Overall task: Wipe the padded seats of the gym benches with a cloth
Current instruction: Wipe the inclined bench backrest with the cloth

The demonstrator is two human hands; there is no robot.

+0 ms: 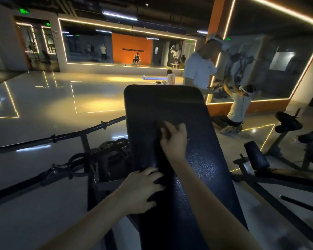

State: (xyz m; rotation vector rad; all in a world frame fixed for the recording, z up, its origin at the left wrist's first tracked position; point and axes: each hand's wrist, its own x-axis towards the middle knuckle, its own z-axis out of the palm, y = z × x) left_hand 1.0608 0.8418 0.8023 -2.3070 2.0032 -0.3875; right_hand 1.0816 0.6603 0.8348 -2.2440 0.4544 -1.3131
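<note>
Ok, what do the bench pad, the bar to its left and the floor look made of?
Bench pad: probably black vinyl or faux leather; pebbled grain with a soft sheen. Bar: apparently dark-finished metal; slim, straight, with collars. Floor: hard and glossy, maybe polished tile or coated concrete; it mirrors the light strips.

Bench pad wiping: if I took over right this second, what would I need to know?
Right hand: fingers bent over a dark, blurry cloth, pressing it on the middle of the bench pad.
Left hand: rests on the pad's left edge, nearer you, holding nothing.
Done: wiping is under way. The picture does not show which parts are already clean.
Left: probably the top of this pad beyond the cloth, then the other bench on the right.
</note>
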